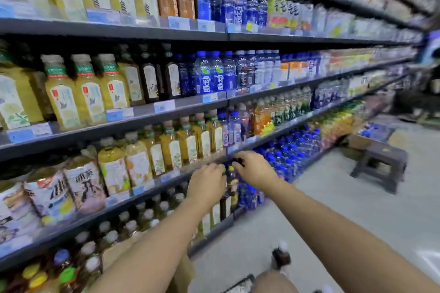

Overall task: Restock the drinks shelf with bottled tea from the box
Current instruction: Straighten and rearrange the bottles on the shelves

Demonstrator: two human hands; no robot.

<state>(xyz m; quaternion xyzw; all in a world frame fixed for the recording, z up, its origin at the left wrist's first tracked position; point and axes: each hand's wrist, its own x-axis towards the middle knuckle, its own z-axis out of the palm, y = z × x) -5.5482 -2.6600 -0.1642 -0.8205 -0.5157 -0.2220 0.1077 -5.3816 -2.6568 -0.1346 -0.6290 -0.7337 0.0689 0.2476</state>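
A dark tea bottle (232,184) with a yellow cap stands upright at the front of the low shelf (147,191), between my two hands. My left hand (206,184) is curled against its left side and seems to grip it. My right hand (254,170) is just right of the cap, its fingertips bent over a small dark thing that is too blurred to name. More tea bottles (152,219) with pale caps fill the row below. A brown cardboard box (183,271) shows under my left forearm. On the floor stands a dark bottle (281,257) with a white cap.
Shelves of yellow tea and blue water bottles run along the left and away to the right. A dark low stool (381,164) stands in the aisle at the right, with a carton of blue-capped bottles (371,133) behind it. My knee (273,280) is at the bottom.
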